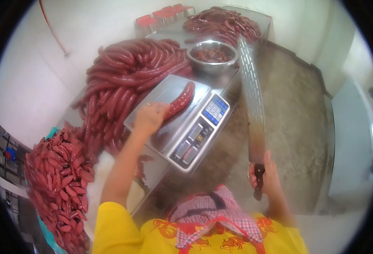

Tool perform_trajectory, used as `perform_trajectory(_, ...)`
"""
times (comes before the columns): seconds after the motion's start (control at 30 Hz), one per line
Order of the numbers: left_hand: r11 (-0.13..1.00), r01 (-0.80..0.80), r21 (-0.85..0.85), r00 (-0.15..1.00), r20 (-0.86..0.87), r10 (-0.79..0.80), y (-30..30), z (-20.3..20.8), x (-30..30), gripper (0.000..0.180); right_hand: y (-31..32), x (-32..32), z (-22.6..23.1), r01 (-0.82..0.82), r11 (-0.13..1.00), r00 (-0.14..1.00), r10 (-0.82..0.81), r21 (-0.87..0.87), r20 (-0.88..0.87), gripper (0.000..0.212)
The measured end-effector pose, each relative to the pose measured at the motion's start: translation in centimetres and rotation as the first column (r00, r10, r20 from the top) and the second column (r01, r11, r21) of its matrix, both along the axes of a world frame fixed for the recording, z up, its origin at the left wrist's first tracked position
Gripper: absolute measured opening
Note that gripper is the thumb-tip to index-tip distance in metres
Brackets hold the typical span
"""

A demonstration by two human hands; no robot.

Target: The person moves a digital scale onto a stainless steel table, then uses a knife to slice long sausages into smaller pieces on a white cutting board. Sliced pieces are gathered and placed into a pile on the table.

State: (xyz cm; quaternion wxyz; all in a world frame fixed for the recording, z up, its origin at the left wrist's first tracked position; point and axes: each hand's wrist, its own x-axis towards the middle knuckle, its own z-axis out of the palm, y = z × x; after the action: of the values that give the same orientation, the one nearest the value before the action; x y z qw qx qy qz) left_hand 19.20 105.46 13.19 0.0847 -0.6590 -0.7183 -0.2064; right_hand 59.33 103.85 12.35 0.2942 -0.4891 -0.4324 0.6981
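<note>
- Resting on the steel platter of the weighing scale point(182, 127): left hand point(150, 118), fingers curled down over the near end of a long red sausage point(180, 100); grasp appears closed on that end, though the fingertips are hidden.
- Lying diagonally across the platter: same sausage, free end pointing toward 1 o'clock, near end under the left hand.
- Clenched around a dark wooden handle at 4 o'clock of the scale: right hand point(265, 175), holding a long knife point(252, 101) with the blade raised and running toward 12 o'clock, well apart from the sausage.
- Noted on the blade: a row of oval perforations along its length, reddish staining near the handle.
- Piled at 10 to 12 o'clock of the scale: large heap of long sausages point(127, 80), touching the scale's far edge.
- Standing at 1 o'clock of the scale: metal bowl point(212, 55) containing dark red pieces.
- Heaped beyond the bowl at 12 o'clock: second sausage pile point(222, 23).
- Stacked at 8 o'clock of the scale: mound of short sausage pieces point(59, 178), near the left elbow.
- Facing the person: keypad and display panel of the scale.
</note>
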Motion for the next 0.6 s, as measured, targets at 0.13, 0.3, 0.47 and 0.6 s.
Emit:
perform_trajectory(0.13, 0.959, -0.108, 0.263, 0.965, 0.259, 0.038, 1.1, 5.8, -0.7, 0.043, 2.2, 3.0, -0.9, -0.043, 0.999, 0.997, 0.045, 0.032, -0.057, 0.079)
perform_trajectory(0.3, 0.932, -0.124, 0.340, 0.975, 0.218, 0.050, 1.5, 10.3, 2.1, 0.038, 3.9, 3.9, -0.6, -0.088, 0.995, 0.986, 0.093, 0.044, -0.137, 0.079)
perform_trajectory(0.47, 0.954, -0.115, 0.277, 0.975, 0.215, 0.055, 2.3, 10.2, 4.7, 0.035, 4.2, 4.2, -0.5, -0.119, 0.982, 0.988, 0.131, 0.146, -0.079, 0.078)
perform_trajectory(0.6, 0.955, -0.086, 0.285, 0.984, 0.176, 0.036, 3.1, 9.7, 5.1, 0.034, 4.2, 4.7, -0.6, -0.109, 0.973, 0.991, 0.123, 0.203, -0.055, 0.077)
